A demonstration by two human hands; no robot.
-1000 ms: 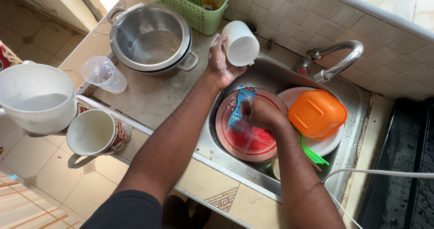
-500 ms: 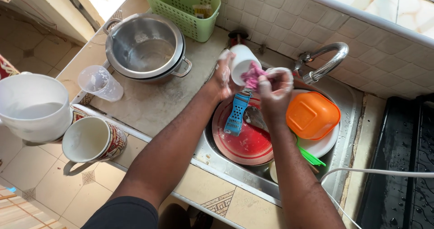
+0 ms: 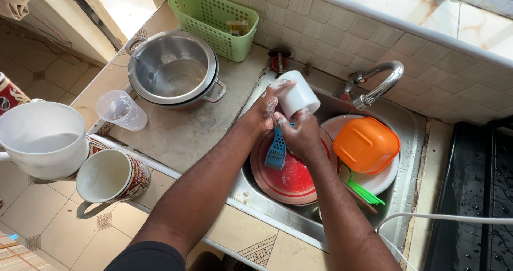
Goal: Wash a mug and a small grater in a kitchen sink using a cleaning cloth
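Head view — left hand [image 3: 265, 108] has its grip closed around a white cup [image 3: 297, 93] held over the sink [image 3: 406, 159], right hand [image 3: 300, 137] clutching a blue scrubber [image 3: 276, 152] against it. Looks mid-wash: soapy, not rinsed — red plate [image 3: 291, 177] and orange lid [image 3: 366, 144] left in the sink.

Both your bare forearms reach forward and up from the lower edge of the view, converging so the wrists sit close together. Your left hand [image 3: 264, 110] is turned palm inward, soapy fingers curled in a grip with the thumb on top. Your right hand [image 3: 302, 137] sits just below and beside it, back of the hand facing up, fingers folded under and closed in a grip, knuckles nearly touching the left hand's fingertips.
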